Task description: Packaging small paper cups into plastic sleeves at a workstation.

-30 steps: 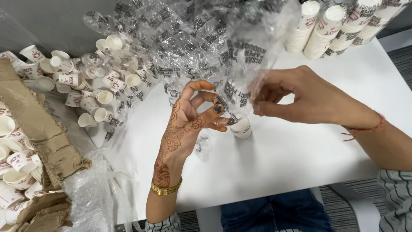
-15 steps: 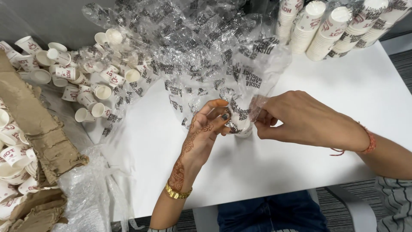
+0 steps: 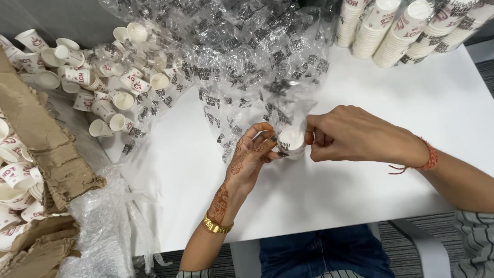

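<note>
Surface: a white counter (image 3: 360, 170) fills the centre and right of the frame, smooth and matte. Its near edge runs along the bottom, where a grey chair (image 3: 427, 247) and the person's blue trousers (image 3: 329, 255) show beneath it.

At the centre of the frame, both hands meet over a small white paper cup (image 3: 291, 141). The left hand (image 3: 250, 160), patterned with henna and wearing a gold bangle (image 3: 217, 225) at the wrist, has its fingers curled around the cup's left side. The right hand (image 3: 350, 135), a red thread (image 3: 428, 158) tied at its wrist, pinches at the cup's right rim with thumb and forefinger. A fold of clear printed plastic wrap (image 3: 242, 56) lies against the cup. I cannot tell whether the cup rests on the counter or is held just above it.

The wrap spreads in a crumpled heap across the upper centre of the frame. At upper right, stacked columns of paper cups (image 3: 401, 31) lie on the counter's far corner. At upper left, loose paper cups (image 3: 98, 77) with red print are scattered in a pile, some on their sides, some under the wrap's edge.

Along the left edge, torn brown cardboard (image 3: 41, 144) lies over more cups, and bubble wrap (image 3: 103, 226) hangs at lower left. A grey wall (image 3: 56, 18) shows at the top left.
</note>
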